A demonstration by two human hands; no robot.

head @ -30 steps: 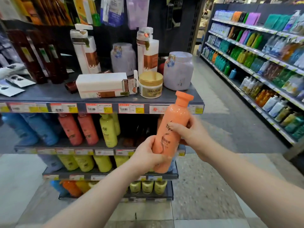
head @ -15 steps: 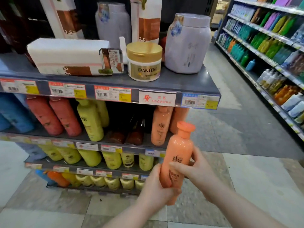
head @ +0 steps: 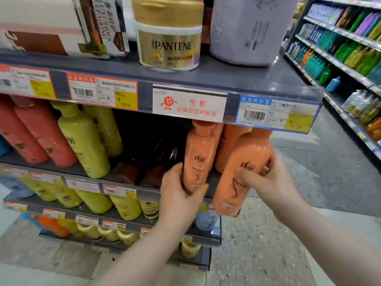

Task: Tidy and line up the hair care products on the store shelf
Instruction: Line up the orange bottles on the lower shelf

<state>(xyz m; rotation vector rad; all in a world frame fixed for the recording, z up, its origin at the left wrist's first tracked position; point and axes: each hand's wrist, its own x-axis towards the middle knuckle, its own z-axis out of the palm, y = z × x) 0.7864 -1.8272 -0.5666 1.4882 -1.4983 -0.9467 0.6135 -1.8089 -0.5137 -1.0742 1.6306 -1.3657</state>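
Right grip (head: 272, 182), fingers curled round a tall orange plastic bottle (head: 241, 162), holds it tilted at the right end of the grey metal shelf (head: 148, 190). Left grip (head: 181, 195) clasps the matching standing orange bottle (head: 199, 153), probably steadying it to make room alongside.

The shelf (head: 226, 79) is grey, the jar (head: 168, 34) gold, with orange bottles (head: 199, 153), yellow bottles (head: 84, 141), coral-red bottles (head: 45, 137).

Stock count, top two shelves

Three orange bottles (head: 201, 153), two pink bottles (head: 45, 137) and two yellow bottles (head: 82, 141) are showing at the second shelf (head: 68, 172). One gold-lidded jar (head: 168, 34), one lavender tub (head: 243, 29) and one white box (head: 41, 23) are sitting on the top shelf (head: 237, 77).
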